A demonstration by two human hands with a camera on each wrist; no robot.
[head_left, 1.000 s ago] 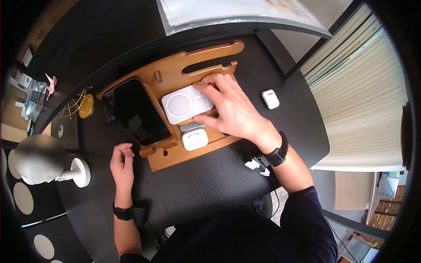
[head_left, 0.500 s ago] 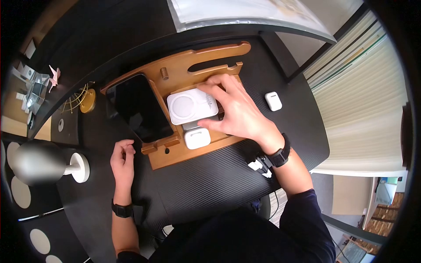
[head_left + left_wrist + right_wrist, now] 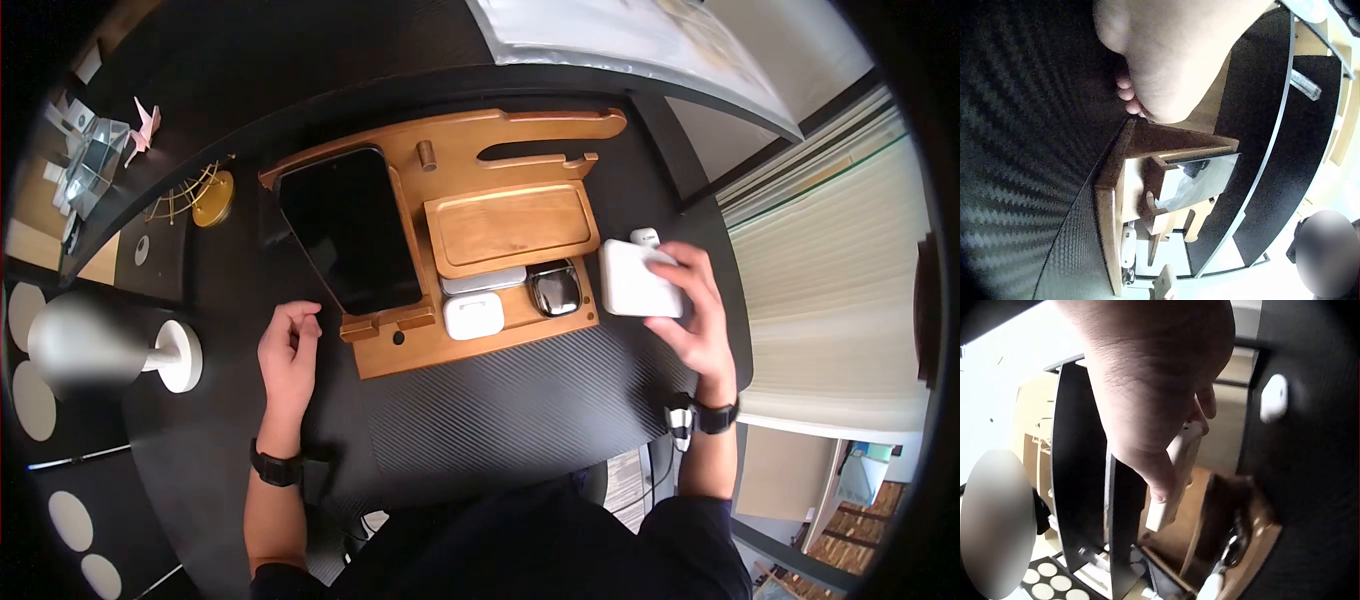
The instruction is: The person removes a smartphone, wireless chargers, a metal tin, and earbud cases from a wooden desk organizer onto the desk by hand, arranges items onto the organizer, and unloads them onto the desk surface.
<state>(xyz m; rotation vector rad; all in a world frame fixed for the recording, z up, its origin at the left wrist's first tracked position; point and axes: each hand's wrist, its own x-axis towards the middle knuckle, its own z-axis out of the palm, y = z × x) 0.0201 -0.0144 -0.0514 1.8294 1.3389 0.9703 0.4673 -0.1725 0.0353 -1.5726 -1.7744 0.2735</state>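
Observation:
A white rounded block (image 3: 640, 281) is pinched between the thumb and fingers of my right hand (image 3: 700, 310), just right of the wooden stand (image 3: 470, 355). In the right wrist view the block (image 3: 1175, 478) is seen edge-on in the hand (image 3: 1154, 400). The stand bears a black phone (image 3: 350, 232), a bare wooden tray (image 3: 510, 228), a white earbud case (image 3: 473, 316) and a dark watch (image 3: 554, 288). My left hand (image 3: 289, 350) rests on the desk left of the stand, fingers loosely curled.
A second small white case (image 3: 645, 238) lies behind the block, partly covered. At the left are a white lamp base (image 3: 179, 356) and a gold ornament (image 3: 213, 198). A raised shelf (image 3: 400, 85) runs behind the stand.
My right hand has lifted the white block off the stand's tray and carried it to the right, baring the wood. The left hand has barely moved; the head view has shifted.

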